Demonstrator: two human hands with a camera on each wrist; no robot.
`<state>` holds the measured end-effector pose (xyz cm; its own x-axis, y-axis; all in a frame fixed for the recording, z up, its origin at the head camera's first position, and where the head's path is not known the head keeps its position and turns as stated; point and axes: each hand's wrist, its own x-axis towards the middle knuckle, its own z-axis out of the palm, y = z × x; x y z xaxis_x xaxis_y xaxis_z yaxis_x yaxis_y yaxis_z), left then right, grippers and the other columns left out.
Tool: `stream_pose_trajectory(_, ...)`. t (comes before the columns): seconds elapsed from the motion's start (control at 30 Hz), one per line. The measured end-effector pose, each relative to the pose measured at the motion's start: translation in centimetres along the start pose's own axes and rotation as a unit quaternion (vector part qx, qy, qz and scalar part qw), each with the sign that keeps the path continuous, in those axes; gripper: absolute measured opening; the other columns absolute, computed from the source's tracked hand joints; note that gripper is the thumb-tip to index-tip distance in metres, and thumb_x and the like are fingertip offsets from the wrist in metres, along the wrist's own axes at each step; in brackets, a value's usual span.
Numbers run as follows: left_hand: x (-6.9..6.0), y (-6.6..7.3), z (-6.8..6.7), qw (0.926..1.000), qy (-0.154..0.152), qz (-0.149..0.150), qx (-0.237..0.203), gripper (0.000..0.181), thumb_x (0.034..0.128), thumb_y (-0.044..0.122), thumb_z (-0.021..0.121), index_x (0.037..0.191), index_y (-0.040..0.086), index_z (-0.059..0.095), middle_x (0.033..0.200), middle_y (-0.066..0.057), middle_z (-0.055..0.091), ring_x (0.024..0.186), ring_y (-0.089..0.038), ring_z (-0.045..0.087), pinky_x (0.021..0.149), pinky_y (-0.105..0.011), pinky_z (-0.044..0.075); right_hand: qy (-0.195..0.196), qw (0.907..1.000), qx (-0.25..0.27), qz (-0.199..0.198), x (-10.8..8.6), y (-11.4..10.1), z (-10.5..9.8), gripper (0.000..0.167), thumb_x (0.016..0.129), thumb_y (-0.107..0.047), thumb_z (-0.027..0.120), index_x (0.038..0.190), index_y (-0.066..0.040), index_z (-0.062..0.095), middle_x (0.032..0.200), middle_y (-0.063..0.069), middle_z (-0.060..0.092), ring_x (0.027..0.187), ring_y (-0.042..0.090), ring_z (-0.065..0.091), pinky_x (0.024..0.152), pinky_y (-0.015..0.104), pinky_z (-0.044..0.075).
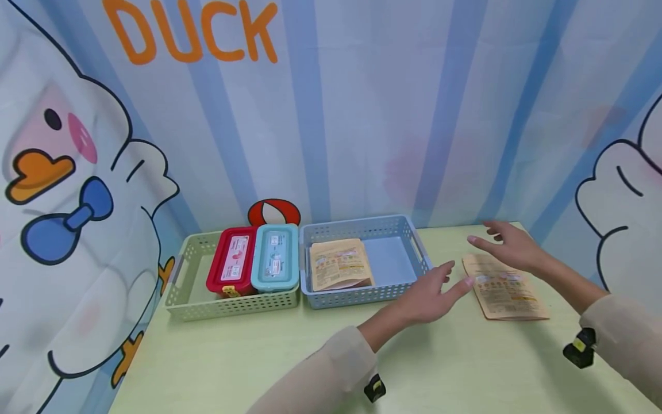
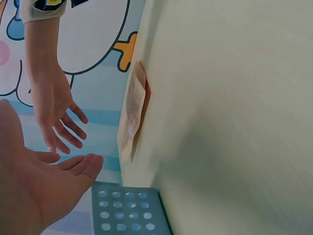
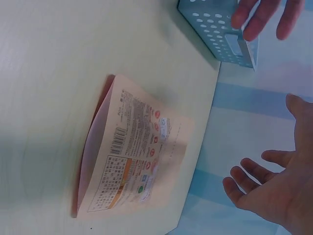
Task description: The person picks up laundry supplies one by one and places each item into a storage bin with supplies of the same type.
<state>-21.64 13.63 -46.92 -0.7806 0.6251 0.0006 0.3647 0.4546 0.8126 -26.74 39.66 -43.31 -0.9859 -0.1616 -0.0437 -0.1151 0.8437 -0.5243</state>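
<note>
A tan food pouch covered in printed text lies flat on the table at the right. Above its far end hovers my right hand, fingers relaxed and holding nothing. My left hand hangs between that pouch and the blue basket, thumb and fingers spread, also holding nothing. Inside the blue basket, on its left side, rests a similar tan pouch. The right wrist view shows the loose pouch with its barcode and printed table face up, apart from my right hand.
Left of the blue basket, a green basket holds a red-lidded box and a teal-lidded box side by side. A curtain with blue stripes and duck drawings hangs behind the pale table.
</note>
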Motion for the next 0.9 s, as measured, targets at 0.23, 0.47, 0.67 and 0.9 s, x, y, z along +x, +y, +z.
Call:
stream_pose_trajectory(0.23,0.1,-0.1,1.9,0.9988,-0.025,-0.015,-0.040,0.078,0.1097,0.066,0.029,0.167,0.013,0.033,0.163,0.002,0.046,0.140,-0.011,0.054,0.110,-0.035,0.049,-0.002,0.9998,0.003,0.018,-0.3,1.5,0.3,0.088,0.110,-0.054,0.050,0.157,0.017,0.029,0.152,0.044,0.038,0.136,0.060,0.044,0.102,0.072,0.044)
stream_pose_trajectory(0.47,1.1,-0.6,4.0,0.9904,-0.016,-0.085,-0.108,0.075,0.1096,0.067,0.029,0.162,0.016,0.044,0.145,-0.002,0.063,0.128,-0.017,0.063,0.105,-0.037,0.053,0.000,0.9991,0.003,0.042,-0.6,3.6,0.9,0.089,0.110,-0.056,0.047,0.154,0.020,0.031,0.146,0.047,0.041,0.133,0.061,0.045,0.100,0.071,0.045)
stream_pose_trajectory(0.67,1.9,-1.5,5.5,0.9514,-0.008,-0.147,-0.271,0.076,0.1093,0.065,0.034,0.160,0.010,0.044,0.149,-0.017,0.058,0.134,-0.032,0.061,0.101,-0.047,0.057,0.010,0.9975,0.019,0.068,-1.1,5.3,1.3,0.088,0.111,-0.056,0.044,0.152,0.020,0.032,0.141,0.046,0.045,0.127,0.061,0.048,0.094,0.069,0.048)
stream_pose_trajectory(0.9,2.7,-2.3,7.1,0.8977,0.014,-0.189,-0.398,0.077,0.1067,0.061,0.048,0.157,0.002,0.047,0.146,-0.021,0.059,0.135,-0.036,0.059,0.105,-0.054,0.054,0.026,0.9945,0.028,0.097,-1.7,7.0,2.2,0.080,0.113,-0.051,0.041,0.150,0.020,0.035,0.139,0.048,0.044,0.121,0.062,0.050,0.088,0.067,0.051)
